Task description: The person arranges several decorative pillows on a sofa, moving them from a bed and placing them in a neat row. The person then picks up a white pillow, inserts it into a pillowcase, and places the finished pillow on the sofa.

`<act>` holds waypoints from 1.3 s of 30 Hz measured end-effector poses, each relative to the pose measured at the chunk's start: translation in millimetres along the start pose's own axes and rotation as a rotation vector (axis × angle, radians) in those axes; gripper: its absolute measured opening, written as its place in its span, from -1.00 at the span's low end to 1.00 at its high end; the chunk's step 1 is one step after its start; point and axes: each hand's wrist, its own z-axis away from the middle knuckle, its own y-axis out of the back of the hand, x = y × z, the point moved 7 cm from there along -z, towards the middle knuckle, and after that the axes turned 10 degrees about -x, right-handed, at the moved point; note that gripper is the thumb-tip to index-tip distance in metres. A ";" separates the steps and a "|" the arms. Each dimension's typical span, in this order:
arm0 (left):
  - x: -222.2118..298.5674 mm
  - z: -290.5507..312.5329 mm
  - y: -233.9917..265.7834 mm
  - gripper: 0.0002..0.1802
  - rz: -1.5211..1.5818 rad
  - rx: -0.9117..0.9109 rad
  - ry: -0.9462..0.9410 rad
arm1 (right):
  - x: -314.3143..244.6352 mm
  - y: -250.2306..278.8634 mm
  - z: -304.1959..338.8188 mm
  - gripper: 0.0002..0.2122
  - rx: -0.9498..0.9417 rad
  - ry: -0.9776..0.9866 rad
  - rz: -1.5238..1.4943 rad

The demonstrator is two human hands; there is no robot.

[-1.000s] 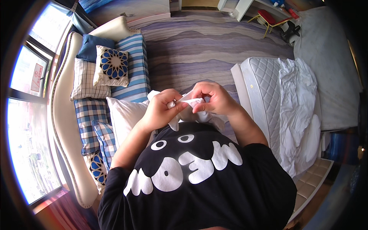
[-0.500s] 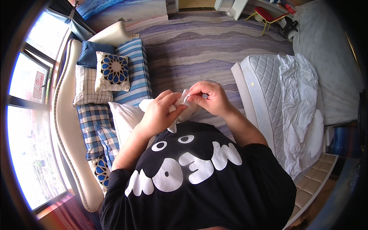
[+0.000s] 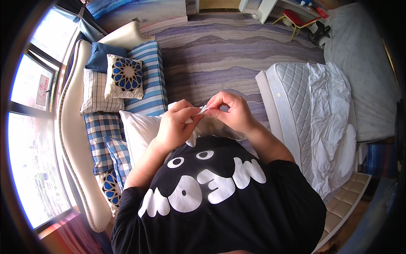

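In front of my chest, my left hand (image 3: 179, 122) is closed on a piece of white cloth (image 3: 204, 110), its thumb and fingers pinching the edge. From the other side my right hand (image 3: 231, 111) pinches the same bit, fingertips almost meeting those of the left. A loose white end dangles under my left hand, and a pale, blurred part spreads below my right. How far the cloth extends is hidden behind my hands and shirt. Close to my left forearm lies a white pillow (image 3: 137, 129) on the sofa.
The cream-backed sofa (image 3: 69, 139) on the left carries a blue-striped seat (image 3: 148, 76), a patterned cushion (image 3: 126, 76) and several others. At right stands a mattress (image 3: 292, 101) with a rumpled white sheet (image 3: 330, 114). A red chair (image 3: 295, 19) is far off on the wavy-patterned carpet (image 3: 207, 51).
The fingertips of both hands have come closer together, and the white piece between them now looks narrower. A pale part below my right hand has spread rightward.
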 end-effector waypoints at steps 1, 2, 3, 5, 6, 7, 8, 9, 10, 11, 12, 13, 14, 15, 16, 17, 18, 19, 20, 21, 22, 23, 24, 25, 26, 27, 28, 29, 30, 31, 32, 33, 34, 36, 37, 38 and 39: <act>-0.3 -0.2 -0.7 -0.82 -0.008 -0.006 -0.013 | 4.7 -1.5 -0.4 -0.87 -0.032 -0.062 0.004; -3.2 -0.6 -2.2 -0.81 -0.006 -0.014 0.007 | 10.1 -2.9 -0.3 -0.87 -0.064 -0.123 0.009; -6.3 -1.4 -4.0 -0.79 -0.005 -0.022 0.025 | 14.8 -2.2 -0.1 -0.86 -0.083 -0.158 0.005; -13.7 -1.6 -1.4 -0.78 -0.036 0.010 0.058 | 26.5 0.4 -0.3 -0.85 -0.113 -0.208 0.090; -18.2 -1.0 3.0 -0.77 -0.066 0.051 0.074 | 33.4 8.0 -0.1 -0.85 -0.075 -0.222 0.135; -23.1 1.0 7.1 -0.77 -0.093 0.091 0.094 | 41.3 15.6 1.4 -0.85 -0.044 -0.226 0.171; -35.3 5.4 18.4 -0.81 -0.099 0.168 0.185 | 53.6 34.9 3.1 -0.87 0.096 -0.257 0.123; -48.4 12.2 33.5 -0.85 -0.107 0.245 0.275 | 65.5 63.4 5.9 -0.87 0.286 -0.297 0.184; -55.9 22.0 50.1 -0.87 -0.108 0.349 0.289 | 68.0 92.6 13.1 -0.86 0.516 -0.261 0.334; -64.0 31.4 66.0 -0.80 -0.123 0.424 0.296 | 72.7 118.3 25.8 -0.85 0.750 -0.249 0.411; -77.4 46.6 79.7 -0.76 -0.092 0.496 0.401 | 81.7 133.3 42.6 -0.88 0.938 -0.091 0.185; -83.6 60.9 92.4 -0.73 -0.138 0.589 0.423 | 77.3 144.1 56.7 -0.86 1.037 0.064 0.329; -85.6 70.2 104.2 -0.70 -0.171 0.686 0.319 | 92.4 145.9 69.1 -0.90 1.022 -0.050 0.351; -87.1 79.7 113.5 -0.68 -0.224 0.781 0.217 | 103.1 145.1 80.1 -0.94 0.981 -0.101 0.397; -106.1 87.4 113.7 -0.66 -0.103 0.711 0.346 | 135.1 138.2 73.4 -0.93 0.618 -0.444 0.460; -121.1 98.5 110.1 -0.64 -0.005 0.635 0.482 | 165.8 121.0 78.4 -0.92 0.218 -0.728 0.515; -138.7 111.4 102.5 -0.62 0.118 0.576 0.678 | 186.2 89.6 88.8 -0.89 -0.323 -0.817 0.596; -143.9 116.5 98.8 -0.57 0.093 0.573 0.715 | 201.5 61.1 115.3 -0.86 -0.862 -0.917 0.662; -141.1 115.6 98.2 -0.57 0.080 0.559 0.622 | 204.2 61.1 115.5 -0.83 -0.708 -0.932 0.658; -145.6 120.0 94.9 -0.56 0.111 0.554 0.682 | 207.3 65.5 114.2 -0.81 -0.568 -0.996 0.693; -138.9 118.1 97.8 -0.56 0.057 0.576 0.579 | 206.6 75.5 110.5 -0.82 -0.351 -1.064 0.735; -137.5 116.9 98.0 -0.55 0.040 0.586 0.568 | 198.1 86.9 100.0 -0.81 -0.088 -1.020 0.788; -136.3 115.4 100.0 -0.54 0.053 0.593 0.556 | 190.7 95.0 87.6 -0.82 0.077 -0.965 0.793; -136.7 113.1 102.8 -0.54 0.062 0.602 0.563 | 173.9 103.1 74.8 -0.82 0.310 -0.795 0.797; -136.2 111.4 106.5 -0.54 0.076 0.627 0.552 | 163.1 110.8 64.6 -0.83 0.445 -0.700 0.771; -136.0 110.3 109.9 -0.53 0.090 0.653 0.541 | 152.0 118.3 57.8 -0.82 0.582 -0.554 0.641; -135.1 112.3 115.7 -0.53 0.037 0.679 0.561 | 147.2 126.2 56.3 -0.82 0.746 -0.490 0.492; -132.8 115.2 121.9 -0.51 -0.041 0.722 0.566 | 139.5 132.9 57.0 -0.82 0.898 -0.356 0.353; -132.4 116.8 127.3 -0.50 -0.074 0.757 0.547 | 134.8 138.3 59.0 -0.82 0.977 -0.287 0.259; -131.0 119.5 132.3 -0.49 -0.116 0.793 0.517 | 130.0 142.7 61.9 -0.83 1.042 -0.184 0.160; -131.0 122.7 135.3 -0.45 -0.158 0.800 0.510 | 129.9 145.1 64.1 -0.84 1.037 -0.184 0.101; -136.3 126.4 135.4 -0.44 -0.131 0.772 0.550 | 133.1 145.1 64.8 -0.83 0.991 -0.241 0.070; -140.6 131.4 133.8 -0.43 -0.104 0.744 0.591 | 136.8 143.7 66.6 -0.83 0.941 -0.288 0.037; -152.0 143.0 127.6 -0.41 0.008 0.765 0.697 | 142.7 140.4 73.4 -0.82 0.906 -0.348 0.028; -154.8 145.5 123.3 -0.41 0.066 0.769 0.699 | 144.8 140.1 78.2 -0.82 0.941 -0.367 0.038; -153.6 145.7 121.4 -0.41 0.081 0.765 0.668 | 146.1 140.4 81.0 -0.81 0.977 -0.369 0.040; -155.6 146.9 116.7 -0.41 0.148 0.762 0.689 | 147.1 140.0 85.1 -0.81 1.020 -0.386 0.025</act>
